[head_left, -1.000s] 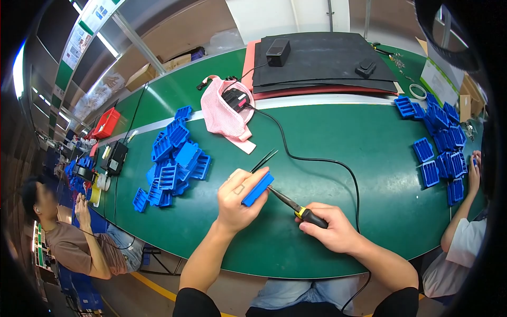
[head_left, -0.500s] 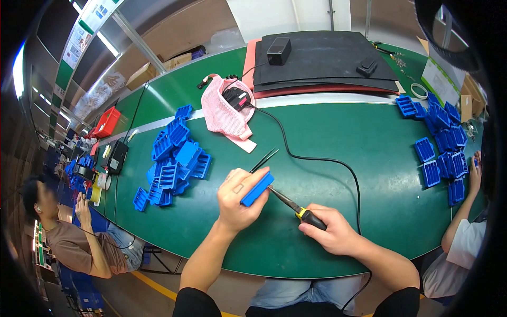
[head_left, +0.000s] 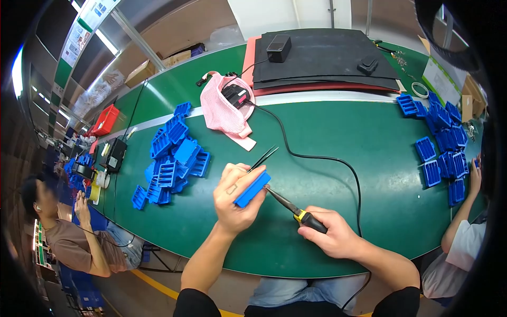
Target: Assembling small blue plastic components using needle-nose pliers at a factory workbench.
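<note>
Grasping blue oblong plastic block (head_left: 253,189) and slim dark tweezers (head_left: 256,164) in left hand (head_left: 231,199), black-yellow-handled steel pliers (head_left: 300,214) in right hand (head_left: 331,232) beside block; probably working its edge, next needing steady aim.

The block (head_left: 252,191) is plain blue, as are the pieces (head_left: 186,152) on the green surface (head_left: 317,129). The pliers (head_left: 297,212) have grey tips and black-and-yellow handles. The bag (head_left: 224,111) is pale pink with a fine mesh pattern; the basket (head_left: 107,120) is red; the cord (head_left: 314,157) is black.
</note>
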The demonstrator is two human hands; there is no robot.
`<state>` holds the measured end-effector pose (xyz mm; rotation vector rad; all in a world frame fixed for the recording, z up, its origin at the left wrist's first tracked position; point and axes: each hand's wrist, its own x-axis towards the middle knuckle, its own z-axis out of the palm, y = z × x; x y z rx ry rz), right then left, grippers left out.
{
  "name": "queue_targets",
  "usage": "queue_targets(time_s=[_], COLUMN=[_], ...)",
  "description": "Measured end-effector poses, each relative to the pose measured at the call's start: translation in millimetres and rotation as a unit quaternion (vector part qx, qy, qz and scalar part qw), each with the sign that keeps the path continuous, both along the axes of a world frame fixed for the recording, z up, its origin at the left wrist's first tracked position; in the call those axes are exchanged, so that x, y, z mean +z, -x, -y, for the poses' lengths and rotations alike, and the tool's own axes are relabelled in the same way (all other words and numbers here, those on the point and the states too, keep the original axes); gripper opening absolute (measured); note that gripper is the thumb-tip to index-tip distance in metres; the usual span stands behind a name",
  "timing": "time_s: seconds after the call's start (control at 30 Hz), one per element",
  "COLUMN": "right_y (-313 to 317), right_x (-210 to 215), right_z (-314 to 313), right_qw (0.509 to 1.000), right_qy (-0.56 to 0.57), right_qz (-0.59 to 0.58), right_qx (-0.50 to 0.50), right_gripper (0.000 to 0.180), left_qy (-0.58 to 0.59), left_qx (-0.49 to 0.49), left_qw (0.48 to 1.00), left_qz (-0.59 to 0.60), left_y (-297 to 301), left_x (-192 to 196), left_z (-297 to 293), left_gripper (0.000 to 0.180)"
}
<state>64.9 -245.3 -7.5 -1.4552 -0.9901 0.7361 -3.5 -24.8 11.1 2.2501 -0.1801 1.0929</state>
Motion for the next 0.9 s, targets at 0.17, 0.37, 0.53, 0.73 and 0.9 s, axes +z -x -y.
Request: queue_targets(time_s=[0.17, 0.37, 0.53, 0.73, 0.9], right_y=[-5.6, 0.4, -0.3, 0.7, 1.9], right_x=[-6.0, -5.0, -1.9, -1.1, -2.8], right_z=[-0.2, -0.7, -1.3, -1.5, -1.5], right_qw=[1.000, 0.999, 0.999, 0.999, 1.000], right_qy=[0.010, 0.006, 0.019, 0.024, 0.015], right_qz=[-0.022, -0.038, -0.013, -0.014, -0.006], right_qx=[-0.014, 0.009, 0.024, 0.023, 0.008], right_gripper=[0.015, 0.017, 0.013, 0.014, 0.018], left_qy=[0.009, -0.003, -0.029, -0.031, -0.044], left_qx=[0.021, 0.057, 0.051, 0.061, 0.068], left_qw=[1.000, 0.998, 0.998, 0.998, 0.997], left_qz=[-0.015, -0.020, -0.013, -0.012, -0.013], left_y=[-1.8, -2.6, -4.0, -4.4, -5.0], left_x=[-10.5, -8.5, -9.5, -11.8, -12.7], left_z=[-3.2, 2.2, 3.8, 5.3, 7.0], left_gripper=[0.038, 0.039, 0.040, 0.039, 0.040])
